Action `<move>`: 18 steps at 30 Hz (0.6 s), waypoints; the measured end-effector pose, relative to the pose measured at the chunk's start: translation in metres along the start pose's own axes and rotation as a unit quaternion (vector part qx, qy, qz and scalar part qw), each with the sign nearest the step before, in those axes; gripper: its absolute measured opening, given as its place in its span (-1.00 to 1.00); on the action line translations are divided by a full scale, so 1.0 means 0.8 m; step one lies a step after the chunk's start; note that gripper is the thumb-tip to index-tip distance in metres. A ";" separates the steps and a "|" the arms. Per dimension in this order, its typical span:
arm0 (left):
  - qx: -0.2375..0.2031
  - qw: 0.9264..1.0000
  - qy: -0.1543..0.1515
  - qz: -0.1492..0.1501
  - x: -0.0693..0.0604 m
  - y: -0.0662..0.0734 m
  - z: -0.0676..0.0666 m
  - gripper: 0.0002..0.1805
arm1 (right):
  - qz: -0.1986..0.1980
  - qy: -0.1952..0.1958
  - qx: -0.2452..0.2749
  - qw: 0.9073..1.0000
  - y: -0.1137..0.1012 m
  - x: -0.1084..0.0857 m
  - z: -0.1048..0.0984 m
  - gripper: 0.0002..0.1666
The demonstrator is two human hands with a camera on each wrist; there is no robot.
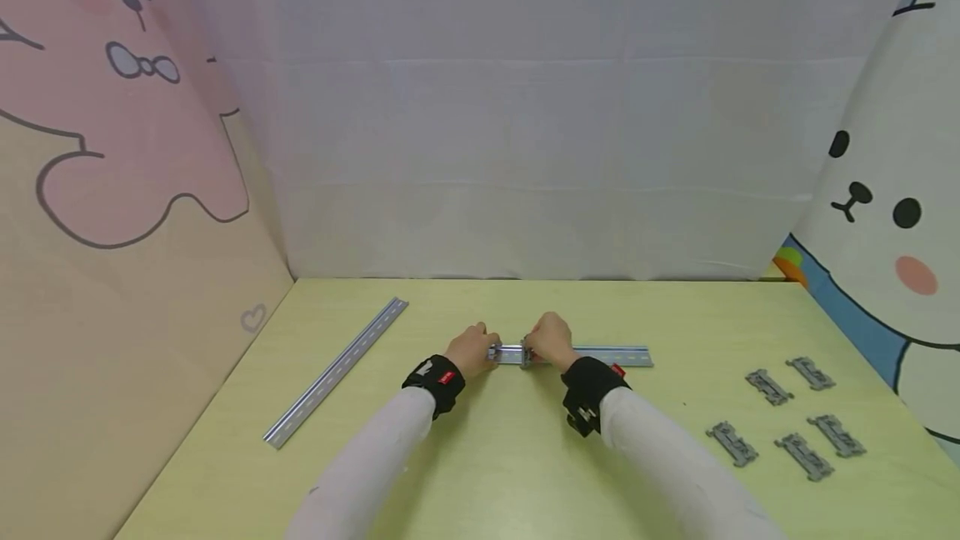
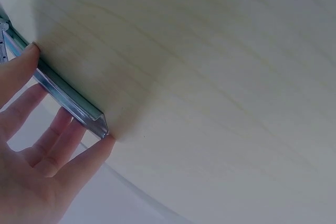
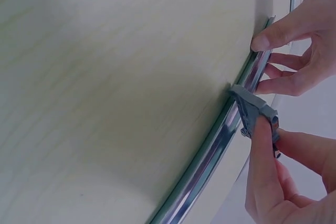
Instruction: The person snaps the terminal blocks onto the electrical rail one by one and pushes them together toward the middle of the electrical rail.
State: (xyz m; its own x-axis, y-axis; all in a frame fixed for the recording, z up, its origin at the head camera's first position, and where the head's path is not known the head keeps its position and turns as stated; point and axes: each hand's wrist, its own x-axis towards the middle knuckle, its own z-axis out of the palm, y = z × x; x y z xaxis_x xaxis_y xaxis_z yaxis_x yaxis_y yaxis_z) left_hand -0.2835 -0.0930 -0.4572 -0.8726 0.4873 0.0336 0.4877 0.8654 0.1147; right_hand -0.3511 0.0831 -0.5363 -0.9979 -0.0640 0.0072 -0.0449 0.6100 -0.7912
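A slotted metal DIN rail (image 1: 615, 356) lies crosswise on the table in front of me. My left hand (image 1: 470, 350) grips its left end, thumb on one long edge and fingers along the other in the left wrist view. My right hand (image 1: 552, 340) pinches a small grey plastic clip (image 3: 253, 109) between thumb and fingers. That clip sits across the rail, a short way right of my left hand, and looks tilted in the right wrist view. Whether it is latched to the rail edges I cannot tell.
A second slotted rail (image 1: 336, 373) lies slantwise on the left of the table. Several grey plastic pieces (image 1: 804, 457) are spread at the right. A white curtain (image 1: 525, 148) hangs behind the table's back edge, with printed cloth at both sides.
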 end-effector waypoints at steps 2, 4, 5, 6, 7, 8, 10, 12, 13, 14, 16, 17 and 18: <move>-0.001 1.000 0.003 0.002 -0.001 0.001 -0.002 -0.67 | -0.021 0.006 -0.024 0.999 -0.005 -0.003 -0.002 -0.75; -0.002 1.000 0.005 0.003 -0.002 0.002 -0.003 -0.67 | -0.048 0.025 -0.039 0.998 0.015 0.017 0.012 -0.72; -0.002 1.000 0.007 0.005 -0.002 0.002 -0.003 -0.68 | -0.052 0.031 -0.054 0.997 0.023 0.024 0.018 -0.73; -0.002 1.000 0.008 0.005 -0.003 0.002 -0.003 -0.68 | -0.063 0.040 -0.073 0.995 0.034 0.033 0.025 -0.73; -0.003 1.000 0.010 0.007 -0.003 0.002 -0.004 -0.68 | -0.069 0.054 -0.087 0.992 0.041 0.040 0.031 -0.74; -0.002 1.000 0.011 0.008 -0.003 0.002 -0.003 -0.69 | -0.061 0.059 -0.102 0.991 0.039 0.042 0.032 -0.78; 0.000 1.000 0.015 0.011 -0.002 0.002 -0.003 -0.69 | -0.063 0.068 -0.111 0.989 0.028 0.036 0.030 -0.81; -0.002 1.000 0.018 0.012 -0.001 0.001 -0.002 -0.69 | -0.043 0.054 -0.114 0.991 -0.007 0.015 0.014 -0.82; -0.001 1.000 0.019 0.012 -0.001 0.000 -0.001 -0.69 | -0.038 0.050 -0.109 0.992 -0.030 0.000 0.003 -0.82; 0.000 1.000 0.019 0.011 0.000 0.000 0.000 -0.69 | -0.021 0.036 -0.106 0.994 -0.053 -0.016 -0.009 -0.82; -0.001 1.000 0.019 0.011 0.000 -0.001 0.003 -0.69 | 0.022 0.009 -0.110 0.994 -0.094 -0.040 -0.029 -0.83; -0.002 1.000 0.019 0.011 0.001 -0.002 0.004 -0.69 | 0.045 -0.006 -0.115 0.992 -0.110 -0.048 -0.037 -0.85; 0.000 1.000 0.018 0.011 0.001 -0.002 0.005 -0.69 | 0.048 -0.006 -0.117 0.992 -0.114 -0.051 -0.038 -0.85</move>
State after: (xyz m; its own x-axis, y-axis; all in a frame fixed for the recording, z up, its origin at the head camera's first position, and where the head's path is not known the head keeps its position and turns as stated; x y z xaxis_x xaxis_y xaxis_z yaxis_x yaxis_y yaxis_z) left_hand -0.2851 -0.0936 -0.4612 -0.8623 0.5013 0.0719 0.5065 0.8546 0.1144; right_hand -0.3081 0.0538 -0.4460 -0.9976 -0.0059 -0.0696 0.0389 0.7799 -0.6247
